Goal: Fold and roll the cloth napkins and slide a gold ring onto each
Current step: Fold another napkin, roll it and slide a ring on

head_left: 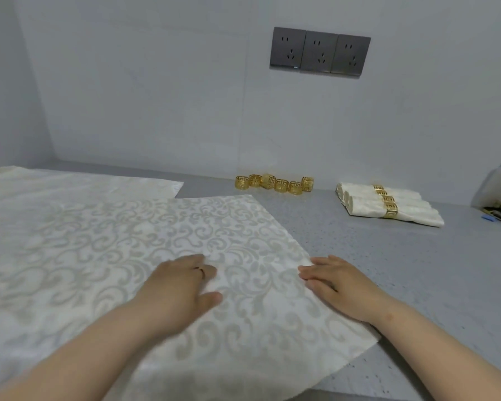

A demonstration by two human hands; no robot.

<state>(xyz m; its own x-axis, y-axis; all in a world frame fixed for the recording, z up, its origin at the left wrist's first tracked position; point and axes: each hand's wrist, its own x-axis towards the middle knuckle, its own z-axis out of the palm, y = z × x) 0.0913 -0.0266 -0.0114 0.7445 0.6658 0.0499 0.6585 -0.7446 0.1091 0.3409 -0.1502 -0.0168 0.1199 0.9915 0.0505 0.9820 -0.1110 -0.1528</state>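
Damask napkin [191,233] flat on counter [394,270], overlapping second cloth [70,183] | left hand [182,280] pressing mid-cloth, right hand [337,282] flat at right edge, grip released on both | risk: slick weave creeps during fold, drags lower cloth; skewed roll jams in gold rings [274,183] by the wall

A patterned napkin [214,227] lies spread on the grey worktop [402,270]; the left grip [182,287] rests flat near its middle; the right grip [339,285] lies flat across its right edge; six loose gold rings [274,183] line the far wall; ringed rolled napkins [388,205] lie side by side, far right.
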